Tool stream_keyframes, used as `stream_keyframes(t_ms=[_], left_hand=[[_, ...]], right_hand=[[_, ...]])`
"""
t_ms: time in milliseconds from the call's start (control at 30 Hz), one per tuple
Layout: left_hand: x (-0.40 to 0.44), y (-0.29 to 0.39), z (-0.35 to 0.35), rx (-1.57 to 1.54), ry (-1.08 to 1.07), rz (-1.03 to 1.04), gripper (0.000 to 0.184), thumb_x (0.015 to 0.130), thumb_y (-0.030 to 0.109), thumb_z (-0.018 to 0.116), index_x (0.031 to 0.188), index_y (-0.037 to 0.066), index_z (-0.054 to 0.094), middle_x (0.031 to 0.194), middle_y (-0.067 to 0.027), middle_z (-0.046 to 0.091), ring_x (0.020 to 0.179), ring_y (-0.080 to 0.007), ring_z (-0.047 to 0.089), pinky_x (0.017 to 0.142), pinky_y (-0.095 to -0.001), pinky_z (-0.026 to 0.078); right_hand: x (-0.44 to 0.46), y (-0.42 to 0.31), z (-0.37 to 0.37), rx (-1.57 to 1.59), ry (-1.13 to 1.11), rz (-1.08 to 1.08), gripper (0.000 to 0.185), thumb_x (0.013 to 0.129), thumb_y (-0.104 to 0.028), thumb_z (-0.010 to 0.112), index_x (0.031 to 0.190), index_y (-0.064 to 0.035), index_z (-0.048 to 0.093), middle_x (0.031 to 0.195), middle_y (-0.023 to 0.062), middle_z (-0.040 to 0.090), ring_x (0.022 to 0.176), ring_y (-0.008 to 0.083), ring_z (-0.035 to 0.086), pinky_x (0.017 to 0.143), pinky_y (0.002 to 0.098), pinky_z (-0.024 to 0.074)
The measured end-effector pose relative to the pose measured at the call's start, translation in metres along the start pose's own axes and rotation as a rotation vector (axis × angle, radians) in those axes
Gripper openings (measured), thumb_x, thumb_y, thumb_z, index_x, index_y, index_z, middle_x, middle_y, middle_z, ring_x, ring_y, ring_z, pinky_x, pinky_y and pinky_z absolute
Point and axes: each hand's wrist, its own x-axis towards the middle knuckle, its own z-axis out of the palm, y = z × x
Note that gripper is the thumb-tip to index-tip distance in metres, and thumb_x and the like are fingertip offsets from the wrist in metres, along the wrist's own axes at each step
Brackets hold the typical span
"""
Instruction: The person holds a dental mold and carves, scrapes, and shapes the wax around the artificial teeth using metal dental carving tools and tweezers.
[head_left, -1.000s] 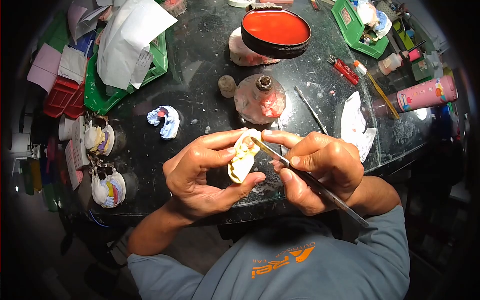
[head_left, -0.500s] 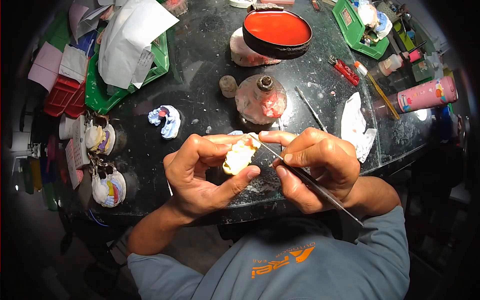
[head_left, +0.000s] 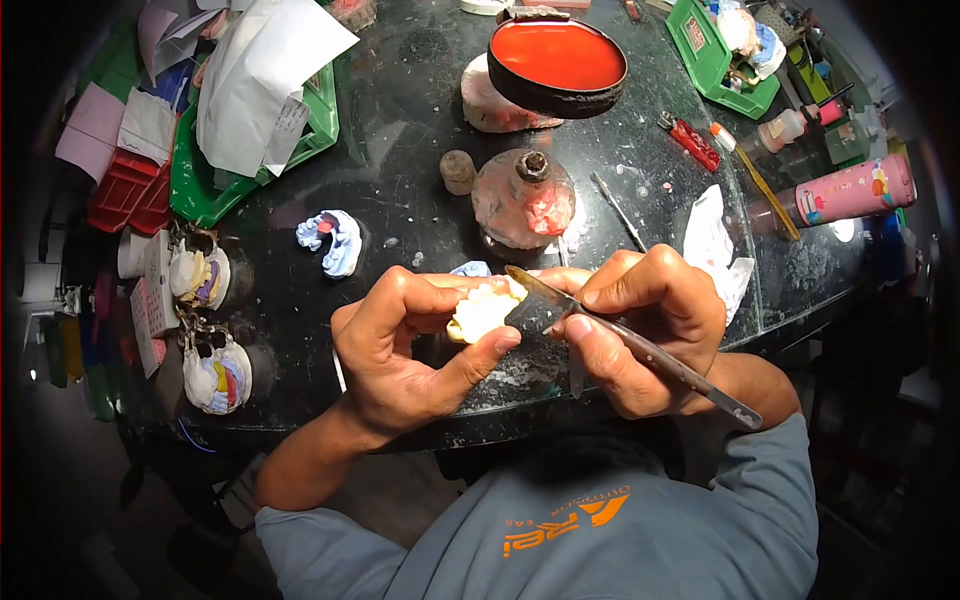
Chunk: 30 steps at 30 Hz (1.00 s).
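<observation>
Pinched between the thumb and fingers of my left hand (head_left: 415, 345) is a small pale-yellow dental cast (head_left: 483, 313), lit so brightly that its detail is washed out. My right hand (head_left: 645, 335) grips a wax knife (head_left: 660, 362) with a dark riveted handle. The flat of its blade points up and left, and its tip is at the cast's upper right edge; whether it touches I cannot tell. Beyond the fingers a small light-blue piece (head_left: 470, 269) lies partly hidden. A rounded spirit burner (head_left: 523, 200) stands just past both hands.
A black pan of red wax (head_left: 557, 55) sits behind the burner. Blue-and-white dental impression (head_left: 330, 243) and articulated models (head_left: 217, 378) are left. A thin metal tool (head_left: 620, 212), crumpled tissue (head_left: 708, 235), red lighter (head_left: 690, 140) and pink bottle (head_left: 855, 190) lie right. Green trays (head_left: 205, 200) hold papers and models.
The wax knife has rolled in my right hand, so its broad blade now shows instead of its thin edge. My right hand has shifted slightly right; the cast has tilted a little.
</observation>
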Motion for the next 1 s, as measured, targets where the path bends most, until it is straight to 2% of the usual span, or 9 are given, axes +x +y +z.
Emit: stream_keyframes(t_ms=[33, 133, 333, 1000], left_hand=[[-0.0002, -0.0003, 0.0007, 0.005, 0.000, 0.015, 0.038, 0.081, 0.005, 0.089, 0.097, -0.004, 0.056, 0.104, -0.0246, 0.074, 0.096, -0.0225, 0.076, 0.082, -0.0309, 0.064], [-0.0004, 0.0024, -0.0031, 0.060, -0.090, 0.019, 0.041, 0.082, 0.005, 0.088, 0.102, -0.001, 0.053, 0.110, -0.0291, 0.072, 0.105, -0.0300, 0.073, 0.093, -0.0388, 0.059], [0.0058, 0.0002, -0.0057, 0.184, -0.140, 0.224, 0.045, 0.078, 0.005, 0.091, 0.105, -0.002, 0.056, 0.113, -0.0322, 0.070, 0.108, -0.0327, 0.073, 0.092, -0.0394, 0.060], [0.0042, -0.0008, -0.0065, 0.184, -0.128, 0.220, 0.047, 0.077, 0.007, 0.093, 0.105, -0.003, 0.057, 0.113, -0.0318, 0.070, 0.106, -0.0327, 0.073, 0.091, -0.0389, 0.060]], right_hand=[[-0.0001, -0.0007, -0.0004, -0.007, 0.001, 0.003, 0.012, 0.083, 0.006, 0.070, 0.083, 0.0056, 0.058, 0.070, 0.0099, 0.063, 0.064, 0.0158, 0.068, 0.084, 0.0457, 0.0657], [-0.0003, -0.0024, -0.0004, 0.003, 0.025, 0.016, 0.012, 0.084, 0.005, 0.069, 0.082, 0.0050, 0.057, 0.070, 0.0101, 0.063, 0.063, 0.0153, 0.068, 0.084, 0.0463, 0.0659], [-0.0015, -0.0041, 0.0060, 0.073, 0.102, 0.015, 0.011, 0.084, 0.005, 0.067, 0.082, 0.0045, 0.057, 0.067, 0.0095, 0.063, 0.060, 0.0147, 0.068, 0.083, 0.0480, 0.0661], [0.0008, -0.0053, 0.0008, -0.087, -0.021, -0.059, 0.010, 0.082, 0.008, 0.068, 0.082, 0.0045, 0.058, 0.066, 0.0092, 0.065, 0.058, 0.0171, 0.070, 0.083, 0.0473, 0.0662]])
